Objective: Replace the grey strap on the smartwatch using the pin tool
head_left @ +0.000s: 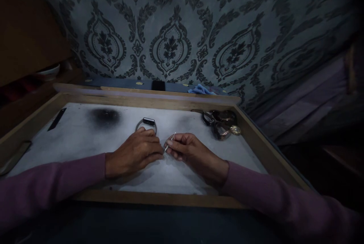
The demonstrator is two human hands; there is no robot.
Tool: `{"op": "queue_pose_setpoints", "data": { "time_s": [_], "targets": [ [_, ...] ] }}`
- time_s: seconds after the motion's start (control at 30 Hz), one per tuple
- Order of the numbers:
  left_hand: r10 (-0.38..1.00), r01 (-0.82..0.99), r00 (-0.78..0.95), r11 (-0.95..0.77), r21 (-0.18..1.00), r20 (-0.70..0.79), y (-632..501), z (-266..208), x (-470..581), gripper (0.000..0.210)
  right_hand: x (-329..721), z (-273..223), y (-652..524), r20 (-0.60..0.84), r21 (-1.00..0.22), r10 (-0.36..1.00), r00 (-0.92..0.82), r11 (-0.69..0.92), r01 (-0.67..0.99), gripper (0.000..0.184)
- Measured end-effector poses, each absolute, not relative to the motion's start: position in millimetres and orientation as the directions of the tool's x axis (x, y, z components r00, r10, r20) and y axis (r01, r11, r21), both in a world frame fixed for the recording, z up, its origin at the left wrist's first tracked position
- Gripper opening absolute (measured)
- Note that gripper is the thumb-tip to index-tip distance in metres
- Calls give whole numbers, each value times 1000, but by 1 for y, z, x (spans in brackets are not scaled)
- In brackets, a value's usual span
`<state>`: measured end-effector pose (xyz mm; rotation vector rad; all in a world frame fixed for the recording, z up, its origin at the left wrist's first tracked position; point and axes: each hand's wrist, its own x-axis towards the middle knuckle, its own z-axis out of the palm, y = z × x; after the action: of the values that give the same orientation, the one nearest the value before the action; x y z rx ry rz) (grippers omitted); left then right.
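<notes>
A smartwatch (148, 121) with a dark face and a grey strap stands just beyond my left hand (136, 151). That hand is closed, its fingers bent over the near part of the strap, which they mostly hide. Between the thumb and fingers of my right hand (189, 151) is a slim, shiny metal tool (171, 140), held at a slant. Its lower tip comes close to my left fingertips; whether they touch, I cannot tell. Both hands are low over the white surface (182, 177) of a shallow wooden tray.
The tray's wooden rim (159, 197) runs all round. Several wristwatches (223, 122) lie heaped at its back right. A black strip (57, 119) lies at the left, near a dark-edged band (15, 157). A blue cloth (201, 89) sits behind the tray, before a patterned wall (170, 43).
</notes>
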<state>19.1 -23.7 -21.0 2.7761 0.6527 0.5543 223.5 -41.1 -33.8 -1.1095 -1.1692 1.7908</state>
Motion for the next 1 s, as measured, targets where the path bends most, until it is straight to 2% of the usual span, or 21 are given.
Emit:
{"op": "queue_pose_setpoints", "data": {
  "time_s": [0.2, 0.43, 0.63, 0.83, 1.0],
  "targets": [
    [462, 379, 833, -877, 296, 305, -22, -20, 19, 23, 223, -34, -40, -268, -936, 889, -371, -332, -120, 39],
    [483, 396, 830, -862, 316, 279, -20, -16, 18, 11, 225, -33, -39, -319, -900, 867, -382, -404, -165, 36],
    [467, 392, 830, -878, 275, 305, -19, -15, 14, 15, 232, -34, -32, -320, -902, 895, -311, -388, -189, 36],
    [469, 398, 828, -878, 267, 309, -18, -13, 9, 22, 239, -37, -19, -205, -976, 971, -120, -212, -43, 38],
    [484, 416, 821, -870, 266, 301, -17, -11, 6, 22, 239, -45, -16, -121, -987, 986, -115, -108, 117, 34]
  ]
}}
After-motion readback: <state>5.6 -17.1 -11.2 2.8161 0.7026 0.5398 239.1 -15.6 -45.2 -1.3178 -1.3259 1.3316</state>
